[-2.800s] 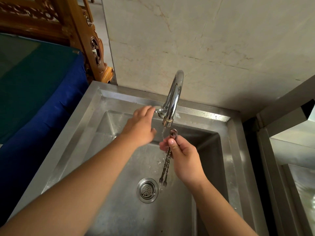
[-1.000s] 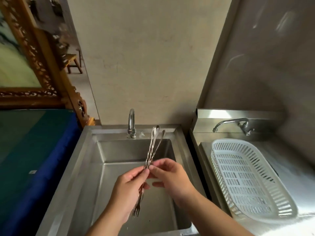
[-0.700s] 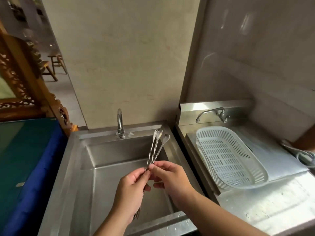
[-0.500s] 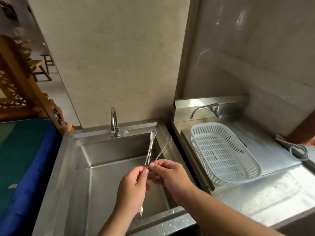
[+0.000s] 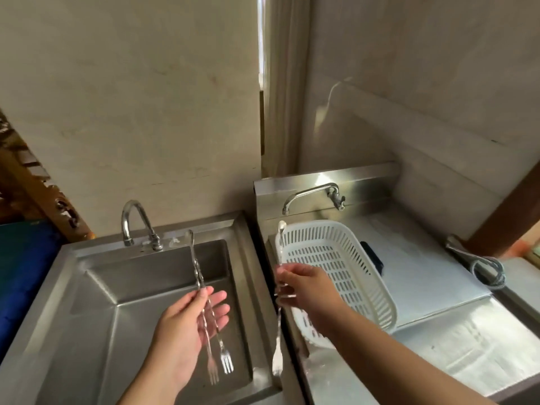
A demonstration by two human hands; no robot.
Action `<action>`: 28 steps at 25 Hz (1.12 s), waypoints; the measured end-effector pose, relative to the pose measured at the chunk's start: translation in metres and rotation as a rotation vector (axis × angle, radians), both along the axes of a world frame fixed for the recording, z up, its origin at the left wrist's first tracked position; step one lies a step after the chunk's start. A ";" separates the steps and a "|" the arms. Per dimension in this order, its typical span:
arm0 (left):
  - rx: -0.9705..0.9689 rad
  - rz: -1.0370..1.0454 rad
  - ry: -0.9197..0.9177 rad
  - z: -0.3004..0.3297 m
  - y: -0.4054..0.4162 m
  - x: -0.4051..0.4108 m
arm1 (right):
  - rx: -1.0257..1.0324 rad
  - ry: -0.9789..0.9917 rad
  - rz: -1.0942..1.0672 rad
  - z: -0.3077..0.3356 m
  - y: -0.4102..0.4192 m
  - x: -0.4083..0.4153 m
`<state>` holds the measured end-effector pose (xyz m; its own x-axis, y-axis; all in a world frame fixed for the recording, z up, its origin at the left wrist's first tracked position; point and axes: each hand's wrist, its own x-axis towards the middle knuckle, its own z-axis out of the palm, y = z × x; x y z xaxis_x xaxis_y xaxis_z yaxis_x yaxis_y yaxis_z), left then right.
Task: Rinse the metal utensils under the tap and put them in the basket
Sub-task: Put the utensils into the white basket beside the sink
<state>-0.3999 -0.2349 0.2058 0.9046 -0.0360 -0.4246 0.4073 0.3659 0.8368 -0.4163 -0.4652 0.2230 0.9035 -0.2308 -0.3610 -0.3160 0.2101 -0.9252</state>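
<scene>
My left hand [image 5: 187, 320] pinches two long twisted-handle metal forks [image 5: 201, 290] over the steel sink [image 5: 73, 287], tines pointing down. My right hand [image 5: 306, 287] holds one more long metal fork [image 5: 280, 247] upright by its middle, tines down, between the sink and the white slotted plastic basket [image 5: 344, 264]. The basket lies on the steel counter to the right and looks empty. The curved tap [image 5: 131, 220] stands at the back of the sink with no water running.
A second tap [image 5: 315, 192] juts from the steel backsplash behind the basket. A grey coiled hose [image 5: 485, 270] lies at the counter's right edge. Blue cloth [image 5: 20, 276] and a carved wooden frame [image 5: 38, 188] sit left of the sink.
The forks were rinsed under the tap, then lifted. My right hand has pulled one fork away from the bunch and carried it rightward to the basket's edge; the left keeps two.
</scene>
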 end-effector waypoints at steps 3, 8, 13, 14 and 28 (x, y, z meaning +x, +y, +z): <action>0.047 -0.022 0.028 -0.001 -0.033 -0.001 | -0.206 0.125 -0.039 -0.016 -0.090 0.016; 0.094 -0.062 0.077 -0.007 -0.084 -0.013 | -0.642 0.322 0.082 -0.069 -0.174 0.053; 0.108 -0.130 0.085 -0.009 -0.105 -0.022 | -0.946 0.406 0.248 -0.109 -0.180 0.062; 0.111 -0.139 0.083 -0.010 -0.105 -0.022 | -0.966 0.424 0.225 -0.113 -0.177 0.062; 0.120 -0.137 0.058 -0.012 -0.086 -0.023 | -0.965 0.489 -0.116 -0.125 -0.148 0.057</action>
<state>-0.4230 -0.3207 0.1942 0.8687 -0.1030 -0.4845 0.4952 0.2029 0.8447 -0.3596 -0.6136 0.0977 0.6660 -0.6846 -0.2964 -0.7200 -0.4857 -0.4957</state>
